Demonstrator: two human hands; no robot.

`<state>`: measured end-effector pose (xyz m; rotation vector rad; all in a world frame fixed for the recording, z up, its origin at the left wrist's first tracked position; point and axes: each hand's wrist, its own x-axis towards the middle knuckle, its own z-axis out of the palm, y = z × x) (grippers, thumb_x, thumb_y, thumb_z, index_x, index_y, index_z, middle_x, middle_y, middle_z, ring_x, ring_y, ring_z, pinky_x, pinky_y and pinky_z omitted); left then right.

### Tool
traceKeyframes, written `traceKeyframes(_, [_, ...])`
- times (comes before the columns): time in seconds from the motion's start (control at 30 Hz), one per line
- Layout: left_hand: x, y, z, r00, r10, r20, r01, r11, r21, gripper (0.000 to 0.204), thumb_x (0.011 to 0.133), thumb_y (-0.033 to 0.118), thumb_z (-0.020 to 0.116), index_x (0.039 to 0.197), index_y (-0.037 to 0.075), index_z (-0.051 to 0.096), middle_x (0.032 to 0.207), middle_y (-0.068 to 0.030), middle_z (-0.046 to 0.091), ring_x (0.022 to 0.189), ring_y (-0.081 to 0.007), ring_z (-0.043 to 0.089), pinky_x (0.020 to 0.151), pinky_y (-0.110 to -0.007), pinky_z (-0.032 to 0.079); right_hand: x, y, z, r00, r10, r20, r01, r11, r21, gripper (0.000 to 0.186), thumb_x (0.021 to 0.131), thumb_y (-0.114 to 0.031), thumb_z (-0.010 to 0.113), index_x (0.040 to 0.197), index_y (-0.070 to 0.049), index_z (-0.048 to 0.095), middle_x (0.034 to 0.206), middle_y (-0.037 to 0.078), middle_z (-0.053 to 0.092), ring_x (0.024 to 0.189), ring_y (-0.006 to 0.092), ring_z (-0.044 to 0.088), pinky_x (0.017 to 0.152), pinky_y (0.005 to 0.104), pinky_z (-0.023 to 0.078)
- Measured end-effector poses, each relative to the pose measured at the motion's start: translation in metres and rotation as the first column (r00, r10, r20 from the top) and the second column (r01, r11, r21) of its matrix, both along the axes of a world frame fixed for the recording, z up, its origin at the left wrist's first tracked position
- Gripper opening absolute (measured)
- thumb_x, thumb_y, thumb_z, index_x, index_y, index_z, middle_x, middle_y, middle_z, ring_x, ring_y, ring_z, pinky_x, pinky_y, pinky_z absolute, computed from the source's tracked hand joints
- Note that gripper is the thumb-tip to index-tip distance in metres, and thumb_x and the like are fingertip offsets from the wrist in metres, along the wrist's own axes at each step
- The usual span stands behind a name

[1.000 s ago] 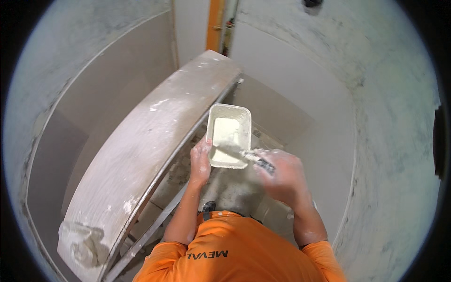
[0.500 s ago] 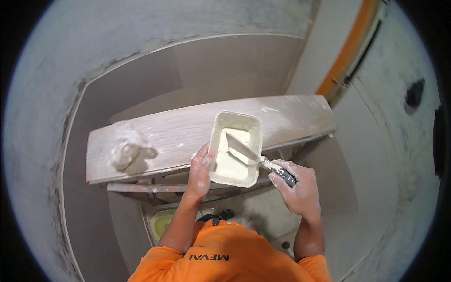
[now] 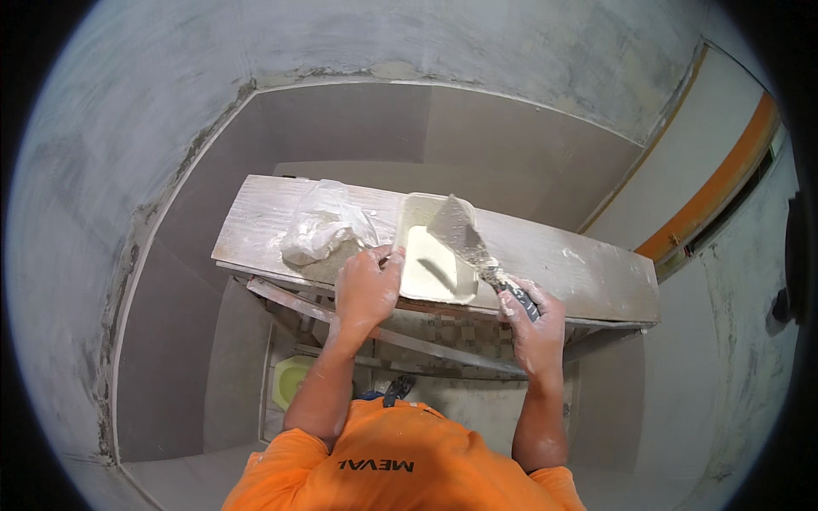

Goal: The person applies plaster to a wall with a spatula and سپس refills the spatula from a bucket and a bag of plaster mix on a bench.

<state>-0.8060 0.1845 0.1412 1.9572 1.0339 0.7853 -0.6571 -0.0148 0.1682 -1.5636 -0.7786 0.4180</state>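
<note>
A rectangular off-white tub [image 3: 464, 277] with smooth creamy white plaster in it is over the front part of the plank, and I cannot tell whether it rests there. My left hand [image 3: 366, 285], dusted white, grips the tub's left wall. Closed around the dark handle of a putty knife [image 3: 458, 228] is my right hand [image 3: 535, 319]. The knife's wide blade is tilted up above the tub, smeared with plaster, and casts a shadow on the white mix. White clumps also stick to its handle.
A plaster-dusted wooden plank [image 3: 579, 268] on a metal frame spans in front of me. A crumpled white plastic bag [image 3: 324, 223] lies on its left part. Below stands a yellow-green basin [image 3: 292, 379]. Tiled walls surround the space; a white door with an orange edge [image 3: 724, 209] is at right.
The tub has moved forward over the plank. The putty knife has come up out of the tub, blade raised. The view has turned, shifting the plank and the door rightward.
</note>
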Motion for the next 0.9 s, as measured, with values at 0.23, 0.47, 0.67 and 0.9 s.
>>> traceKeyframes(0.23, [-0.038,-0.014,0.005,0.905,0.003,0.426,-0.229,0.847,0.480,0.028,0.089,0.019,0.074,0.110,0.001,0.075,0.089,-0.0149,0.072,0.080,-0.0331,0.067,0.085,-0.044,0.053,0.014,0.018,0.020,0.997,0.081,0.011,-0.081,0.997,-0.017,0.027,0.096,-0.016,0.071,0.112,0.006,0.070,0.086,0.003,0.067,0.073,0.0074,0.059,0.064,0.0236,0.047])
traceKeyframes(0.47, [-0.088,0.023,0.024,0.944,0.317,0.095,-0.305,0.723,0.620,0.028,0.078,0.011,0.077,0.104,0.017,0.079,0.143,-0.0136,0.048,0.135,-0.0362,0.035,0.115,-0.051,0.027,-0.003,0.047,0.045,0.893,0.303,-0.332,-0.349,0.933,-0.088,0.025,0.099,-0.026,0.062,0.099,-0.002,0.069,0.073,0.003,0.066,0.059,0.0052,0.052,0.051,0.0204,0.032])
traceKeyframes(0.67, [-0.126,0.029,0.025,0.999,-0.042,0.033,0.016,0.826,0.563,0.028,0.067,0.006,0.071,0.092,0.014,0.082,0.142,-0.0125,0.056,0.133,-0.0370,0.040,0.114,-0.050,0.030,-0.001,0.068,0.050,0.788,0.422,-0.448,-0.515,0.851,-0.104,0.024,0.103,-0.024,0.056,0.101,-0.003,0.067,0.067,0.006,0.065,0.056,0.0070,0.056,0.046,0.0232,0.032])
traceKeyframes(0.9, [-0.149,0.044,0.025,0.957,-0.259,-0.133,0.291,0.838,0.462,0.027,0.075,0.012,0.069,0.100,0.015,0.077,0.129,-0.0028,0.070,0.118,-0.0343,0.051,0.107,-0.049,0.036,0.001,0.069,0.059,0.619,0.432,-0.657,-0.615,0.786,-0.063,0.022,0.102,-0.019,0.056,0.102,0.001,0.065,0.069,0.008,0.063,0.050,0.0141,0.057,0.042,0.0254,0.030])
